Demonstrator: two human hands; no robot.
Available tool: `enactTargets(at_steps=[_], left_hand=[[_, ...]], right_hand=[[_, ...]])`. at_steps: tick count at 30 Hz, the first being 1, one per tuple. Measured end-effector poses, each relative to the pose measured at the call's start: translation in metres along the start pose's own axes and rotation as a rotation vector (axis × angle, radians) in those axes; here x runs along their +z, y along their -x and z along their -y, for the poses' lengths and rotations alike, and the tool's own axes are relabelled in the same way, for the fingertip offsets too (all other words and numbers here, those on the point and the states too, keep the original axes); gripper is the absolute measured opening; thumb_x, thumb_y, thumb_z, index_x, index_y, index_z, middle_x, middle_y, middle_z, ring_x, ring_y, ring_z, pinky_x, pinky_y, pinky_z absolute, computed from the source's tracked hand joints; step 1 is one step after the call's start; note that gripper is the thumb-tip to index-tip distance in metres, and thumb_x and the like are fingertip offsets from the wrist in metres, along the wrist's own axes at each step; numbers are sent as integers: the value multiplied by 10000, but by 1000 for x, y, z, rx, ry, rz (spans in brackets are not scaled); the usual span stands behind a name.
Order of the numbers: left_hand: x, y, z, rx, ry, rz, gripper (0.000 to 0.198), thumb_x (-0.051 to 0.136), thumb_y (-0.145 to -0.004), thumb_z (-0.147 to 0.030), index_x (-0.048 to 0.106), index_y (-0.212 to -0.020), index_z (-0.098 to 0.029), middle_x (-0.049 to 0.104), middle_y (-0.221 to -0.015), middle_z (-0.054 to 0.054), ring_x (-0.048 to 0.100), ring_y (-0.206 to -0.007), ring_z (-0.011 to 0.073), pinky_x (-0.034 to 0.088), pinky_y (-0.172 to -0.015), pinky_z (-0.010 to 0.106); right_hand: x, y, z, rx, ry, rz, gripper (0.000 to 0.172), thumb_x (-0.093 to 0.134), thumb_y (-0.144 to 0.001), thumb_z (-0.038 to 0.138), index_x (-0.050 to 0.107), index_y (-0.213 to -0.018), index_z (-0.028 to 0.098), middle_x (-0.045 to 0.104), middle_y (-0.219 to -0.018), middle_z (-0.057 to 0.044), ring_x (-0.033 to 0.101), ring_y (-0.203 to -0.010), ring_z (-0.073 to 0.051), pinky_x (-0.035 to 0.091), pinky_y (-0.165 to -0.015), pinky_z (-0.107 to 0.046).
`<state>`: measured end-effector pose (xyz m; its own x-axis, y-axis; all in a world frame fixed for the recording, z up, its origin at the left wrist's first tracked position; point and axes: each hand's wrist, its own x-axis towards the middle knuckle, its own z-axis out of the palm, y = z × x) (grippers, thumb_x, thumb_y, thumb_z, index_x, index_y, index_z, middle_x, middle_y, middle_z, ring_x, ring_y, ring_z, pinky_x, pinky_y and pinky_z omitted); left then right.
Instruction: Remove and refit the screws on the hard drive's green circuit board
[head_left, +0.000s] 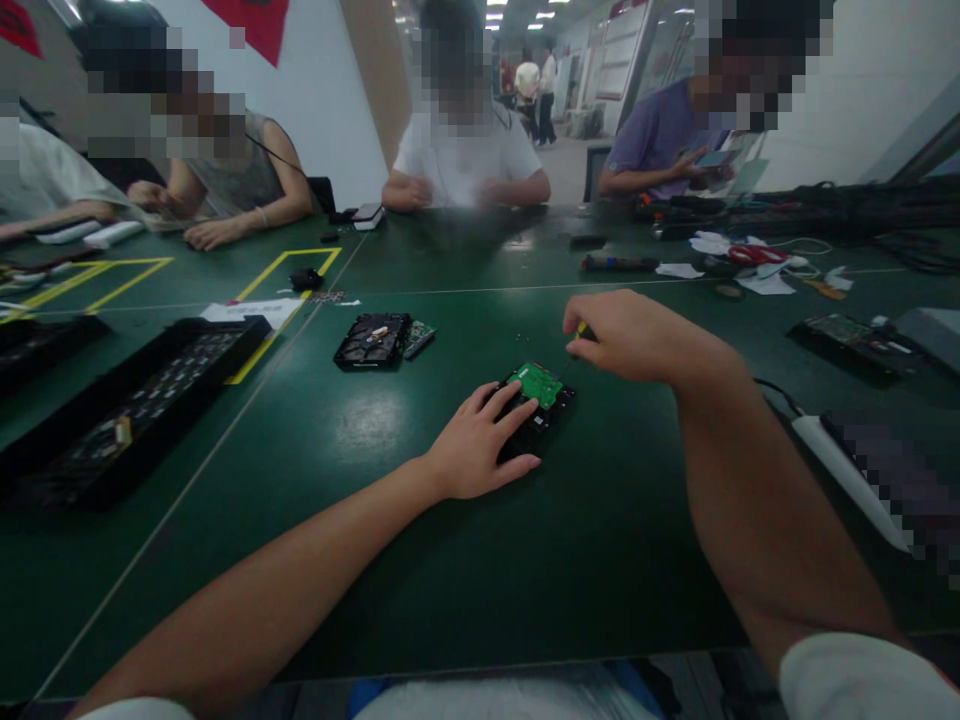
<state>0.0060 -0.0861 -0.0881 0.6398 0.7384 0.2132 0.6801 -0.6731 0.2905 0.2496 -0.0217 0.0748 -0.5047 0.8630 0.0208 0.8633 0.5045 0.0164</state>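
Head view, parts (169,376) in black tray (191,412), green circuit board (541,383)

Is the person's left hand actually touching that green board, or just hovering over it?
Touching. The head view shows the left hand spread over the black unit, fingers lying on the edge of the green board, with no gap visible.

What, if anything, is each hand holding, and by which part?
The right hand holds a screwdriver by its yellow handle. The left hand rests on a black device with a green board.
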Motion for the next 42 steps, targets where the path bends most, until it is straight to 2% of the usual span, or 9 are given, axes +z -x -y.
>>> enactTargets(at_steps=[5,12,17,22,28,31,35,39,42], left_hand=[[0,0,-1,2,-1,-6,849,576,-979,-734,418,-1662,-256,314,-1741,144,286,-1568,466,337,-1266,666],[-1,0,-1,1,-10,1,844,559,-987,-736,405,-1668,-261,306,-1746,140,284,-1572,463,344,-1262,670],[0,0,-1,-3,-9,1,846,568,-983,-734,417,-1662,-252,306,-1746,142,279,-1574,466,338,-1267,668],[-1,0,-2,-2,1,-6,840,571,-984,-729,408,-1667,-268,307,-1747,132,279,-1574,465,347,-1259,677],[0,0,-2,-1,0,-8,827,580,-987,-715,410,-1667,-277,317,-1744,130,286,-1570,464,356,-1252,681],[2,0,-1,6,2,-20,833,600,-980,-708,422,-1663,-265,332,-1736,140,302,-1563,464,351,-1258,677],[3,0,0,8,9,-30,830,615,-978,-694,418,-1665,-272,346,-1729,139,321,-1552,469,358,-1250,687],[2,0,-2,4,-2,-25,809,604,-988,-685,417,-1666,-285,336,-1736,127,313,-1557,469,362,-1249,688],[0,0,-3,-3,-13,-16,805,584,-997,-690,417,-1666,-274,334,-1735,130,312,-1558,463,366,-1253,674]], right_hand=[[5,-3,0,-75,-36,-21,256,633,-911,206,718,-1147,155,789,-1165,-128,728,-1040,-285,502,-852,-345],[7,-5,3,62,40,-48,246,595,-961,288,733,-1126,169,794,-1074,-156,736,-988,-333,509,-811,-394],[6,-4,6,174,66,-45,371,555,-1024,471,731,-1133,162,785,-996,-191,734,-948,-362,512,-791,-427],[4,-2,6,125,15,-11,264,556,-984,294,710,-1158,169,786,-1057,-168,729,-951,-335,498,-790,-399],[5,-2,4,-53,-21,-28,286,597,-897,166,696,-1165,159,777,-1168,-153,710,-1022,-291,492,-834,-346],[4,0,7,38,-5,-38,266,571,-980,258,690,-1193,153,789,-1107,-172,729,-980,-316,501,-803,-371],[3,1,8,174,71,-16,390,527,-1050,448,719,-1155,126,786,-1076,-239,743,-994,-387,524,-787,-425],[4,1,0,89,26,-7,254,680,-974,332,727,-1154,159,799,-1106,-173,743,-1024,-329,522,-832,-375],[6,-1,-3,-39,-47,-26,270,708,-935,231,712,-1200,178,792,-1190,-124,729,-1069,-271,508,-876,-322]])
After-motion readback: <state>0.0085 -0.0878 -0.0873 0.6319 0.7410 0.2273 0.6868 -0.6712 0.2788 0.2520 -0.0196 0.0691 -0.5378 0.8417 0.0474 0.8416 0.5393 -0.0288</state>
